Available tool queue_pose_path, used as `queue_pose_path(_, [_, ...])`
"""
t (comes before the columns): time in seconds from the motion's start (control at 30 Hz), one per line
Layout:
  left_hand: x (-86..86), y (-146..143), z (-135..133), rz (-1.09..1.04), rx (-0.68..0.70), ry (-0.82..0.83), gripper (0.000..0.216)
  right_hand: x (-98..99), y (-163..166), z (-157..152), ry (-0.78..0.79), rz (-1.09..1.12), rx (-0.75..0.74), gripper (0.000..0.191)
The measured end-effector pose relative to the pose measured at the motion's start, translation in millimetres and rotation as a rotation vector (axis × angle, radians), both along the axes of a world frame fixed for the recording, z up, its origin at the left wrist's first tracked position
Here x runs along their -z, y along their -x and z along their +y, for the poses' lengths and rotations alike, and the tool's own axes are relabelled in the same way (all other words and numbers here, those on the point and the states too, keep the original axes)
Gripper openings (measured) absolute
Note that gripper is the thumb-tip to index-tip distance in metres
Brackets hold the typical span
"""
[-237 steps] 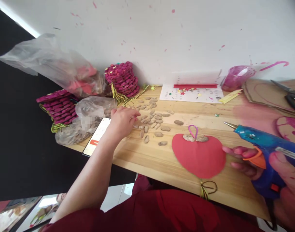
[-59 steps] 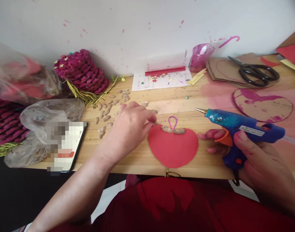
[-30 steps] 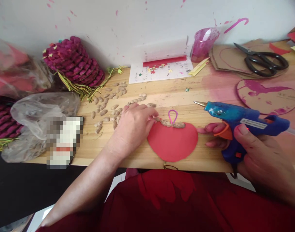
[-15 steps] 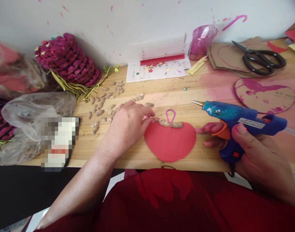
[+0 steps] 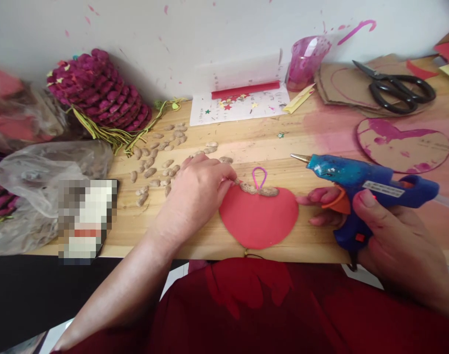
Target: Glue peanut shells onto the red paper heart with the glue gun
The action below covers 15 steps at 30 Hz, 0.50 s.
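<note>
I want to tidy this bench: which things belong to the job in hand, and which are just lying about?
Seemingly in use:
glue gun, in the right hand
red cutout bearing two peanuts
peanut at the left hand
loose peanuts

Seemingly lying about:
scissors
pink-marked cardboard heart
pink cup
paper with small stars

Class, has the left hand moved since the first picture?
Yes: judged against the white paper, the left hand has moved right, from the loose peanuts to the edge of the red heart.

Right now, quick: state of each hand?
Left hand: closed, pinching a peanut at the upper left edge of the red heart.
Right hand: closed, holding the glue gun.
</note>
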<state>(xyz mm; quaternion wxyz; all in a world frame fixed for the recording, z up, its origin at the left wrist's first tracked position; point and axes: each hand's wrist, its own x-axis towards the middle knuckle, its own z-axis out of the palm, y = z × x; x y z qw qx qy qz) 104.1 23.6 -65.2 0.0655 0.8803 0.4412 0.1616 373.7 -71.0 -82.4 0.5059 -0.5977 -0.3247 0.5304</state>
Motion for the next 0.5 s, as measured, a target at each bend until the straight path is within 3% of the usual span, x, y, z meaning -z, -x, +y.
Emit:
queue_pose_path(0.37, [3.6, 0, 3, 0.002, 0.04, -0.011, 0.013, 1.2, 2, -1, -0.055, 0.054, -0.022, 0.025])
queue_pose_path(0.5, [-9.2, 4, 1, -0.269, -0.098, 0.101, 0.01, 5.5, 3, 0, -0.11, 0.095, -0.019, 0.023])
